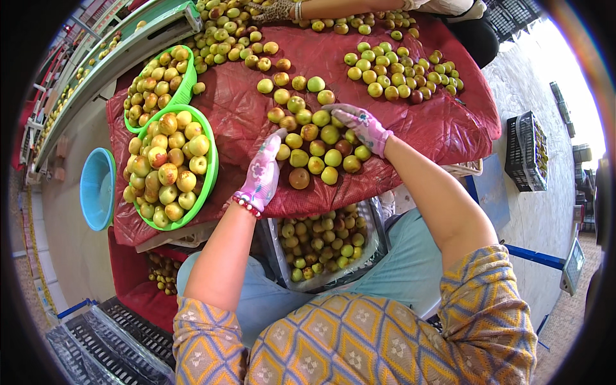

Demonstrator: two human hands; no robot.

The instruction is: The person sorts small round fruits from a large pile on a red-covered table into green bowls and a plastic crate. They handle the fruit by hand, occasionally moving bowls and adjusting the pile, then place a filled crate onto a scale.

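Note:
My left hand [262,171], in a pink-and-white flowered glove, rests at the left edge of a loose group of green and reddish-brown jujubes [316,147] on a red quilted cover [236,96]. From the other side my right hand [361,126], gloved alike, lies with its fingers over the group's upper right edge. Neither hand is closed around a fruit. A lined crate [375,240] holding more jujubes stands between my knees, below the cover's near edge. Left of my left hand, a green basket [211,192] is heaped with jujubes; a second green basket [191,72] touches it behind.
An empty blue basket [97,187] stands at the left, below a conveyor [110,53] carrying fruit. Across the table a co-worker's gloved hand [273,10] reaches over a large pile of jujubes. Another cluster [397,72] lies back right. A black crate [519,151] sits on the floor at right.

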